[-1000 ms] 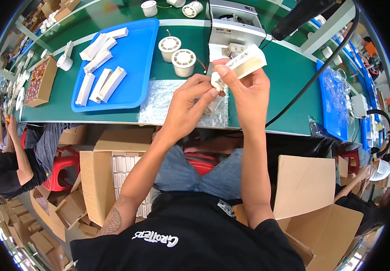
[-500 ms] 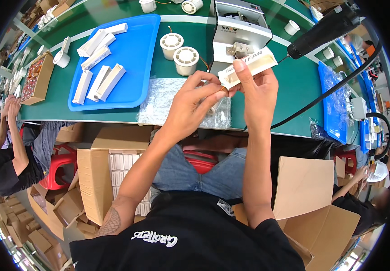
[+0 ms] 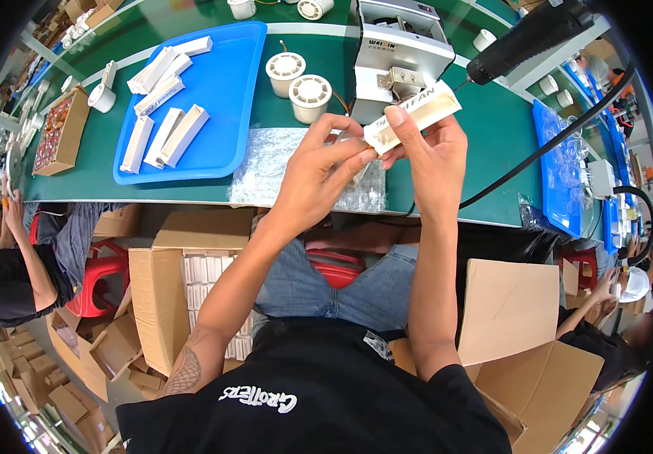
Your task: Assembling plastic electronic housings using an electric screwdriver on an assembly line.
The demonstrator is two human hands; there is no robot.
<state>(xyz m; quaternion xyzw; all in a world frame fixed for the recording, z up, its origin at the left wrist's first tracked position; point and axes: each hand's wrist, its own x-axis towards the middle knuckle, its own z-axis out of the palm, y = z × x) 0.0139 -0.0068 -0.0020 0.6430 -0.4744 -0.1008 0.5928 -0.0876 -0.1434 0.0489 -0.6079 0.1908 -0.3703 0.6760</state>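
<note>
A long white plastic housing [image 3: 436,104] with an open, hollow side is tilted above the far part of the bench. My right hand [image 3: 438,163] is closed on it, thumb across the near side and fingers beneath. At the housing's left end, my left hand [image 3: 307,170] pinches thumb and fingertips together; what lies between them is too small to make out. A pale, rounded shape shows partly below the left fingers. Two round white fan units [image 3: 310,98] with vented tops and thin wires stand just beyond my left hand.
A blue tray [image 3: 224,144] at left carries several white housings [image 3: 184,136]. Bubble wrap [image 3: 254,178] lies at the bench's near edge. Behind my hands stands a grey metal machine [image 3: 402,49]. A black electric screwdriver [image 3: 531,39] and its cable [image 3: 542,163] are at right.
The brown wire seen at my left fingertips earlier is now hidden. My hands and the housing keep nearly the same pose. The screwdriver has shifted slightly up and left.
</note>
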